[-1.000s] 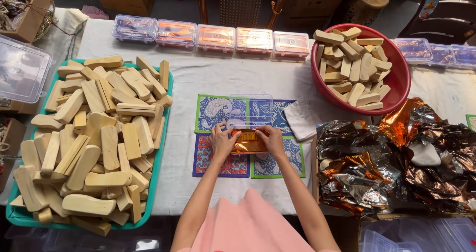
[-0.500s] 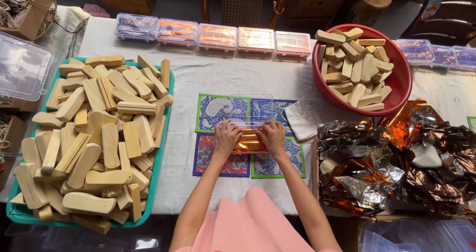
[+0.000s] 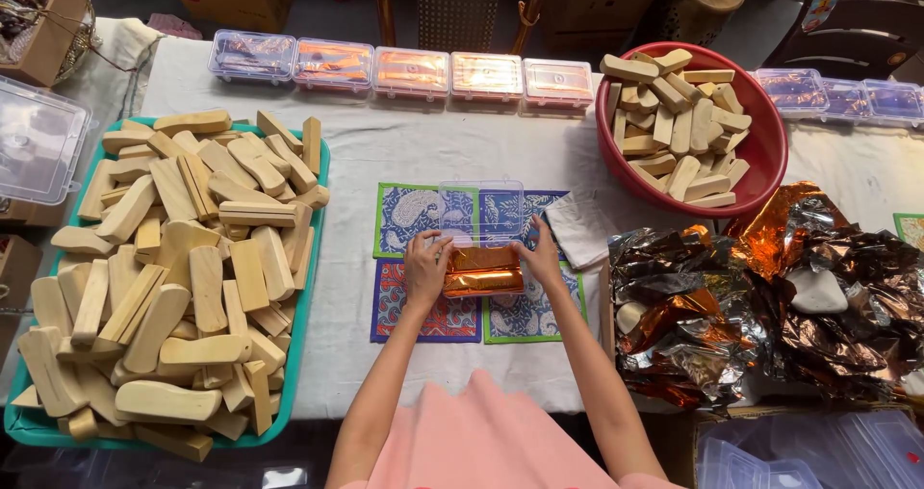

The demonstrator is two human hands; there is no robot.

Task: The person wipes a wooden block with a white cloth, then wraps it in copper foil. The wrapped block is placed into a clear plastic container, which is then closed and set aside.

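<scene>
Both hands sit mid-tabletop (image 3: 404,152) on the patterned mats (image 3: 414,221): left hand (image 3: 426,270) and right hand (image 3: 541,260) each press 1 end of the orange foil-wrapped block (image 3: 484,270), w/ a clear plastic box (image 3: 481,210) touching its far edge. Each grip is fingers curled onto the block's ends, thumbs prob. tucked under. Green tray of wooden blocks (image 3: 173,258) lies to the left, red bowl (image 3: 770,142) & crumpled foil (image 3: 770,296) to the right.
</scene>
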